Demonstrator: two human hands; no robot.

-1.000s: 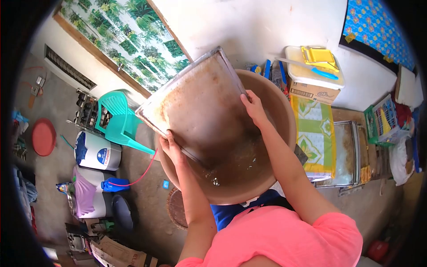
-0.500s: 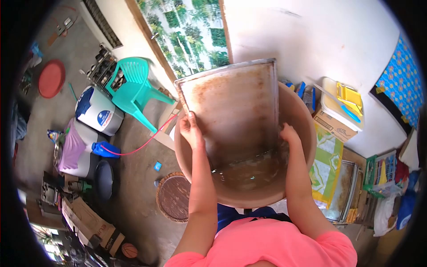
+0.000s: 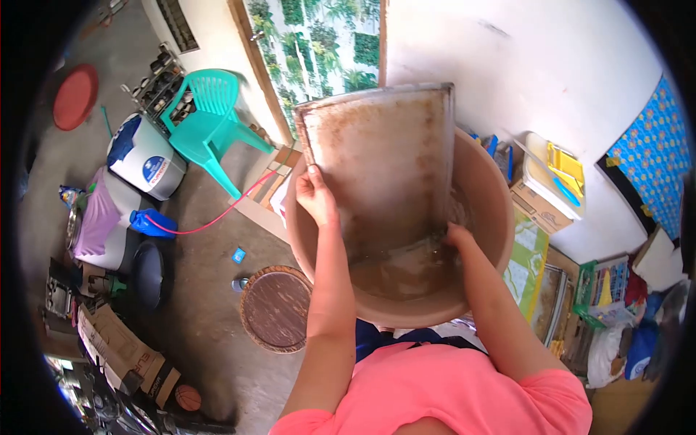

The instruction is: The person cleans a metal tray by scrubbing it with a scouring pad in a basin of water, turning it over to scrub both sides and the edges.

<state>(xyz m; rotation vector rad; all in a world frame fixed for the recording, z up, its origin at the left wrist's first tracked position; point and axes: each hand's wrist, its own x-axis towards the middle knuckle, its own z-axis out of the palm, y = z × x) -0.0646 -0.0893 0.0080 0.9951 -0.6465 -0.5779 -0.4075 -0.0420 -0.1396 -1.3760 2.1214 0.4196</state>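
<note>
A rectangular metal baking tray with brown stains stands tilted in a large brown plastic basin. Its lower edge dips into murky water at the basin's bottom. My left hand is closed on the tray's left rim, thumb on the near face. At the lower right corner of the tray, just above the water, my right hand is closed on the rim. Its fingertips are partly hidden by the tray edge.
Left of the basin stand a green plastic chair and a round brown wooden stool. A pink hose runs to a blue container. On the right are a white lidded box and a green crate.
The tray has risen slightly and its lower edge shows less depth in the water. My right hand has moved down and left to the tray's lower corner. My view has shifted slightly.
</note>
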